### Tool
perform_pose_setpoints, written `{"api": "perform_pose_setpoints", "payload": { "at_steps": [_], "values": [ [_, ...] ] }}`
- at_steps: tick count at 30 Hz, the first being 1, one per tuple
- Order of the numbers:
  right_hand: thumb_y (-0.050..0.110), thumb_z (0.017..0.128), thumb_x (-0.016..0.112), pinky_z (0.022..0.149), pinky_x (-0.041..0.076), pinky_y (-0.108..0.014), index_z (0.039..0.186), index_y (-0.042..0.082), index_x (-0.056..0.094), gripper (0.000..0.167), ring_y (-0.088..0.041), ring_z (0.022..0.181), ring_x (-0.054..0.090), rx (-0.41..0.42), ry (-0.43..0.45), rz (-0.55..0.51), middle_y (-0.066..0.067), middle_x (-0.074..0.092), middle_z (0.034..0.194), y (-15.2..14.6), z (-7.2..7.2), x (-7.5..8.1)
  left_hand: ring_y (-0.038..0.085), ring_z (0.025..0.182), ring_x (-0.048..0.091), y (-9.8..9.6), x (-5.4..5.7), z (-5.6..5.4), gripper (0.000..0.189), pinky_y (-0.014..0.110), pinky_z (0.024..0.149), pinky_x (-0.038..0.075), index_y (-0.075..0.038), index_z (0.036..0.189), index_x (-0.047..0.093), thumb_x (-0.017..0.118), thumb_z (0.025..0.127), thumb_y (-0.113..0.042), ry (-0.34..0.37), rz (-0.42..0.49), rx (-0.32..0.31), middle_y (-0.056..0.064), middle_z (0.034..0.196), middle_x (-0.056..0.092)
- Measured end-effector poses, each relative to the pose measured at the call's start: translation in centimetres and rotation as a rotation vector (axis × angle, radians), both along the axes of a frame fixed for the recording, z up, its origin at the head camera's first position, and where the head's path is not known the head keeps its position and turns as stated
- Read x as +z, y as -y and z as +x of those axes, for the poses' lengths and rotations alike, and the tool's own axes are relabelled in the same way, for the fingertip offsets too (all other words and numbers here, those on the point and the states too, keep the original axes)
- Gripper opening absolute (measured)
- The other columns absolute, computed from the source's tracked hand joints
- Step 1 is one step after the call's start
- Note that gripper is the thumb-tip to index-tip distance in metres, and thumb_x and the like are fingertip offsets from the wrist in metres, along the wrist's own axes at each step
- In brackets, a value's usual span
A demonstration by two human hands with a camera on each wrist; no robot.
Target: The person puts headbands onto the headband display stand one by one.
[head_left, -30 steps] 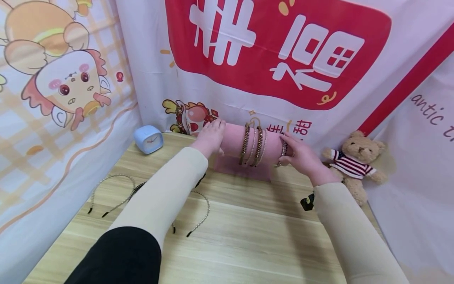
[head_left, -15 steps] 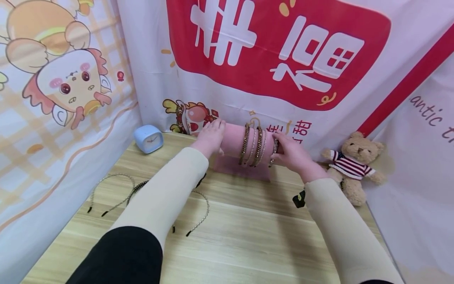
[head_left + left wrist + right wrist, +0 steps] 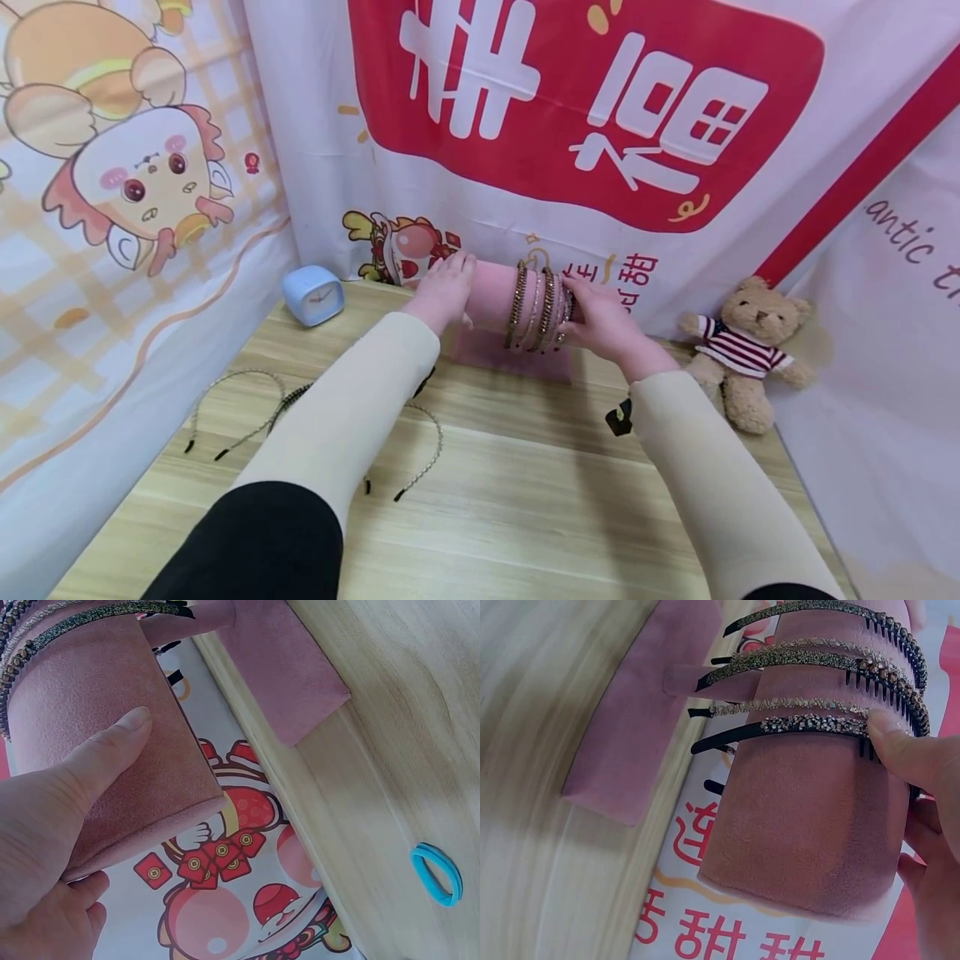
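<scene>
A pink velvet headband stand (image 3: 491, 293), a horizontal roll on a flat base (image 3: 289, 682), stands at the back of the table. Several headbands circle the roll, among them a bronze beaded one (image 3: 517, 304). My left hand (image 3: 442, 292) grips the roll's left end, thumb in front and fingers behind it. My right hand (image 3: 606, 323) pinches a black headband studded with glittering stones (image 3: 810, 724), which lies around the roll as the rightmost band. It sits close beside a thin sparkly headband (image 3: 780, 705). Bare velvet shows to its right.
A blue alarm clock (image 3: 313, 296) stands back left, and a teddy bear (image 3: 750, 350) sits at right. Thin headbands (image 3: 438, 450) lie near my left sleeve. A black item (image 3: 619, 417) is partly behind my right sleeve. The left wrist view shows a teal hair tie (image 3: 436, 875).
My right hand has slid the stone-studded headband leftward along the roll, from its right end up close to the other headbands. My left hand has stayed on the left end.
</scene>
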State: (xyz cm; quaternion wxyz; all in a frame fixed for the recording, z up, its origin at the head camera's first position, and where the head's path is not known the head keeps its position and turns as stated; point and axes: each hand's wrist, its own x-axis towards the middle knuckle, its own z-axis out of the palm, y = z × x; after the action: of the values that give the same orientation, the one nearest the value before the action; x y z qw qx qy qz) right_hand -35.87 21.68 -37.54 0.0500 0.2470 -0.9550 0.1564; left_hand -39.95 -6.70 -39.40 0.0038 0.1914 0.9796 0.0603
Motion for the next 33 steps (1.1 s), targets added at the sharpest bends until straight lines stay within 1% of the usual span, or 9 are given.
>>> {"api": "perform_pose_setpoints", "payload": {
  "at_steps": [6,9,13,17,22,26,28,30,33],
  "values": [
    [0.025,0.074,0.089,0.117,0.020,-0.050,0.159,0.010,0.014,0.114,-0.037,0.143,0.024,-0.048,0.093,-0.067,-0.018,0.028,0.157,-1.0,-0.2,-0.3,0.034,0.146,0.018,-0.1,0.0,0.0,0.123,0.046,0.120,0.010,-0.001,0.154,0.014,0.090,0.068,-0.044,0.012,-0.003,-0.006,0.020,0.158,0.018],
    [0.029,0.068,0.093,0.118,0.017,-0.051,0.159,0.011,0.010,0.124,-0.037,0.146,0.017,-0.081,0.085,-0.037,-0.018,0.020,0.160,-2.0,-0.4,-0.8,0.034,0.145,0.019,0.0,0.1,0.1,0.123,0.047,0.120,0.011,0.000,0.154,0.014,0.090,0.068,-0.045,0.010,-0.007,-0.007,0.021,0.157,0.019],
    [0.034,0.064,0.095,0.118,0.014,-0.054,0.159,0.011,0.015,0.126,-0.038,0.147,0.011,-0.093,0.029,0.025,-0.017,0.016,0.161,-3.0,-0.9,-1.7,0.034,0.145,0.019,0.1,0.2,0.1,0.123,0.047,0.120,0.011,0.001,0.154,0.014,0.090,0.068,-0.045,0.001,-0.014,-0.014,0.021,0.157,0.020],
    [0.036,0.062,0.095,0.117,0.017,-0.056,0.159,0.014,0.016,0.127,-0.037,0.146,0.012,-0.093,0.005,0.021,-0.015,0.016,0.161,-3.4,-1.2,-2.4,0.034,0.146,0.018,0.2,0.2,0.2,0.124,0.046,0.120,0.011,0.002,0.153,0.013,0.090,0.068,-0.045,-0.005,-0.019,-0.025,0.022,0.157,0.019],
    [0.034,0.061,0.096,0.114,0.023,-0.058,0.158,0.013,0.020,0.125,-0.038,0.144,0.015,-0.091,-0.012,0.014,-0.017,0.020,0.158,-3.3,-1.4,-2.6,0.034,0.146,0.018,0.2,0.2,0.2,0.124,0.047,0.120,0.012,0.002,0.153,0.014,0.090,0.067,-0.044,-0.012,-0.013,-0.025,0.022,0.157,0.019],
    [0.030,0.062,0.096,0.114,0.023,-0.056,0.157,0.011,0.022,0.122,-0.037,0.145,0.015,-0.098,0.003,0.004,-0.016,0.020,0.158,-3.2,-1.2,-2.5,0.034,0.146,0.017,0.2,0.1,0.2,0.123,0.047,0.120,0.012,0.002,0.153,0.015,0.091,0.068,-0.043,-0.015,-0.006,-0.027,0.022,0.157,0.019],
    [0.026,0.064,0.095,0.115,0.023,-0.056,0.158,0.011,0.022,0.119,-0.036,0.145,0.014,-0.107,0.026,-0.025,-0.015,0.019,0.159,-3.1,-1.0,-2.2,0.034,0.146,0.018,0.2,0.1,0.1,0.123,0.047,0.120,0.012,0.002,0.153,0.015,0.091,0.068,-0.042,-0.015,-0.002,-0.027,0.022,0.157,0.020],
    [0.016,0.068,0.093,0.116,0.021,-0.055,0.158,0.012,0.022,0.115,-0.036,0.146,0.013,-0.119,0.058,-0.097,-0.014,0.016,0.161,-3.1,-0.6,-2.0,0.034,0.146,0.018,0.2,0.2,0.1,0.122,0.047,0.120,0.012,0.002,0.153,0.015,0.091,0.068,-0.042,-0.011,-0.001,-0.023,0.022,0.157,0.019],
    [-0.002,0.075,0.081,0.117,0.018,-0.054,0.159,0.012,0.019,0.105,-0.036,0.147,0.012,-0.153,0.089,-0.280,-0.013,0.011,0.163,-3.0,0.4,-2.1,0.034,0.146,0.017,0.1,0.3,0.1,0.123,0.047,0.120,0.012,0.001,0.154,0.014,0.090,0.068,-0.042,-0.001,-0.006,-0.018,0.022,0.158,0.018]
  ]
}}
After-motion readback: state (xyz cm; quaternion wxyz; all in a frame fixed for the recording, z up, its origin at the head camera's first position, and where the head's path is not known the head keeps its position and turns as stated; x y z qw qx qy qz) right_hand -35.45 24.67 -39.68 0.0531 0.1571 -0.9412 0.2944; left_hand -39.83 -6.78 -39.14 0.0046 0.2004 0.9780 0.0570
